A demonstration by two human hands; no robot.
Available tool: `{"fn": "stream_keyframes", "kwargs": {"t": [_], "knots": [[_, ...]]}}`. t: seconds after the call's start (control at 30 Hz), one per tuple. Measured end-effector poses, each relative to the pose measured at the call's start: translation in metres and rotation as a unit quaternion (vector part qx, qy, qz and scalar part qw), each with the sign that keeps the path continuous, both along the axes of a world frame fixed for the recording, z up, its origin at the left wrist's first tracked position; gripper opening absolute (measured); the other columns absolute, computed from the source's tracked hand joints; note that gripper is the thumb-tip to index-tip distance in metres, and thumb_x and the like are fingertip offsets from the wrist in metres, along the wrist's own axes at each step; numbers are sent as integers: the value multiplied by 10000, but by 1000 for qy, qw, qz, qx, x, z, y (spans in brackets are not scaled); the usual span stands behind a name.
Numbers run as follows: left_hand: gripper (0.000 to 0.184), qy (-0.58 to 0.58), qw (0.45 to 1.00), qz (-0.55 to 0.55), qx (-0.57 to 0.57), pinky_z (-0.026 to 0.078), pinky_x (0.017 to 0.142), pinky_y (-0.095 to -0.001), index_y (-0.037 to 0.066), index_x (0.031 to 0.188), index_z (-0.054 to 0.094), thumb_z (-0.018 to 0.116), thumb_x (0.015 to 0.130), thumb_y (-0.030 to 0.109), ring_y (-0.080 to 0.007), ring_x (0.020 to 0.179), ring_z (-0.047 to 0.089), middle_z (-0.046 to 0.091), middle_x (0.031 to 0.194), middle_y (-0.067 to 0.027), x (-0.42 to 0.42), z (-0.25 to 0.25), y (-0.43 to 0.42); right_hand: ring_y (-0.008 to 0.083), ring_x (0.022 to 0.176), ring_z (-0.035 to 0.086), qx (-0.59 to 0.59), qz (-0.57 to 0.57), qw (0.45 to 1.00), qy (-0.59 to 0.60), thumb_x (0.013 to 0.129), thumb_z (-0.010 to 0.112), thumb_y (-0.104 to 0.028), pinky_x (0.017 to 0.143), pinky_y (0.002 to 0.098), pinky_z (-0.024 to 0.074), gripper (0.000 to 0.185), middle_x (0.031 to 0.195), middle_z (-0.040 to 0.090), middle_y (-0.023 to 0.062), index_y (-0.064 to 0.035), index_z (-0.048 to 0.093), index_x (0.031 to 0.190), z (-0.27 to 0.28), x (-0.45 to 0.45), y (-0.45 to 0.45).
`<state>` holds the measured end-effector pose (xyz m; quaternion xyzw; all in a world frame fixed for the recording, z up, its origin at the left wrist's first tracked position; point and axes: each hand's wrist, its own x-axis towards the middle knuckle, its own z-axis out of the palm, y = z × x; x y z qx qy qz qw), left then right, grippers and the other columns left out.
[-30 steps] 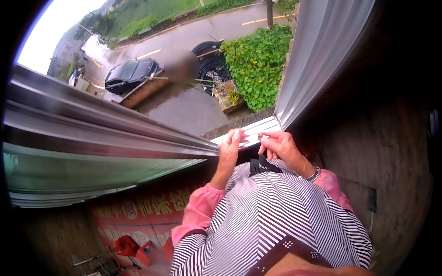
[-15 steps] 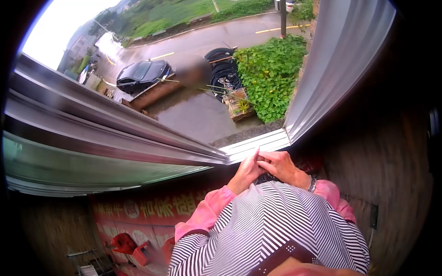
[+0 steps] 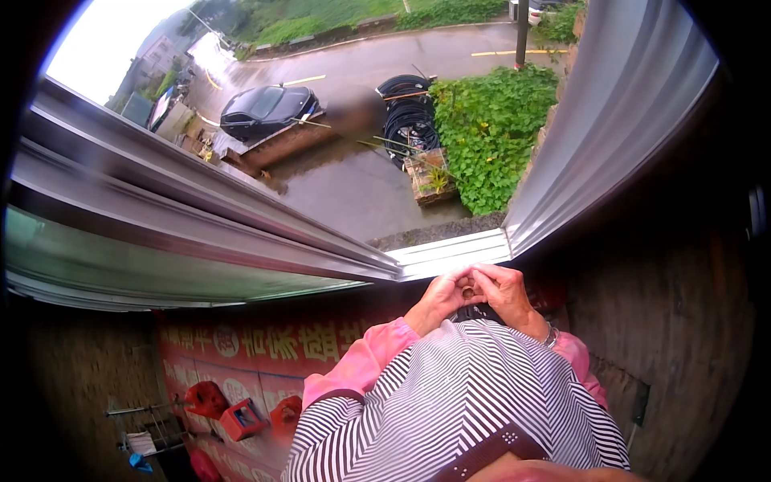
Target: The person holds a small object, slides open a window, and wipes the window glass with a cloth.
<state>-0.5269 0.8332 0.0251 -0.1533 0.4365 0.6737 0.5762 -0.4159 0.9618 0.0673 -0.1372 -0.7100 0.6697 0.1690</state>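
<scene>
Both hands meet in front of my striped apron (image 3: 490, 377), just inside the white window sill (image 3: 454, 251). My left hand (image 3: 440, 299) is cupped with its fingers curled around small round brownish things (image 3: 467, 291), too small to name. Against it rests my right hand (image 3: 506, 296), its fingers bent and their tips touching the fingers of my left hand over those things. A bracelet (image 3: 551, 335) circles the right wrist.
Window frame rails (image 3: 201, 193) run along the left, and a pale frame (image 3: 610, 120) stands at the right. Outside are a dark car (image 3: 269, 108), coiled black hoses (image 3: 411, 120) and green plants (image 3: 490, 128). Red objects (image 3: 243, 419) lie at the lower left by a red banner (image 3: 273, 341).
My hands were apart over the sill, then came together lower down, close to the apron. The small round things now show between them. The camera view has shifted slightly.
</scene>
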Motion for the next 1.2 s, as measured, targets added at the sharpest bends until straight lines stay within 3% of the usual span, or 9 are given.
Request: {"fn": "stream_keyframes", "kwargs": {"t": [0.07, 0.1, 0.2, 0.4, 0.57, 0.73, 0.9, 1.2], "knots": [[297, 6, 1000, -28, 3, 533, 747, -398, 22, 948, 635, 532, 963, 300, -235, 740, 626, 662, 815, -107, -2, -9, -2, 123, 599, 604, 0, 8, 1000, -15, 910, 577, -66, 550, 272, 484, 168, 696, 643, 96, 10, 667, 1029, -8, 4, 5], [312, 6, 999, -33, -12, 528, 716, -377, 21, 908, 648, 546, 953, 312, -236, 695, 619, 659, 792, -110, 0, -11, 0, 58, 588, 550, -24, 14, 999, -16, 918, 581, -48, 506, 210, 440, 180, 736, 648, 42, 50, 674, 1038, -5, 6, 7], [290, 40, 997, -47, -36, 492, 654, -332, 29, 891, 655, 567, 939, 301, -182, 667, 603, 666, 773, -94, 4, -6, 4, 58, 573, 543, -68, 1, 998, -20, 921, 581, -55, 495, 207, 432, 181, 734, 647, 34, 38, 680, 1040, -1, 12, 10], [270, 39, 998, -33, -36, 463, 609, -312, 31, 902, 658, 583, 930, 288, -161, 610, 590, 674, 746, -78, 13, -4, 11, 34, 539, 506, -86, -52, 995, -29, 920, 604, -74, 480, 190, 412, 237, 735, 639, 23, 19, 660, 1131, 2, 27, 26], [281, 36, 999, -12, -29, 529, 675, -361, 5, 944, 656, 582, 931, 275, -226, 666, 638, 693, 798, -120, 4, -28, 5, 26, 533, 509, -62, -94, 994, -10, 933, 601, -114, 472, 177, 406, 252, 748, 651, 30, 8, 656, 1147, 13, 36, 47], [214, 14, 995, 91, -32, 549, 720, -434, -9, 961, 638, 597, 903, 194, -258, 737, 648, 678, 866, -170, -12, -54, -18, 28, 525, 512, -58, -102, 993, -19, 940, 593, -129, 464, 171, 400, 265, 758, 662, 40, 0, 648, 1165, 4, 45, 54], [169, 2, 978, 169, -122, 539, 731, -491, -16, 949, 635, 638, 838, 113, -310, 755, 642, 669, 868, -186, -31, -79, -50, 38, 533, 504, -140, -88, 983, -85, 920, 602, -83, 491, 187, 412, 252, 747, 657, 29, 13, 652, 1148, -6, 51, 40], [181, -7, 974, 171, -147, 545, 718, -446, -11, 1015, 582, 505, 923, 125, -271, 746, 637, 651, 822, -148, -85, -98, -34, 44, 536, 506, -150, -158, 967, -135, 931, 597, -101, 496, 186, 415, 267, 765, 654, 48, 15, 638, 1168, -7, 50, 16]]}}
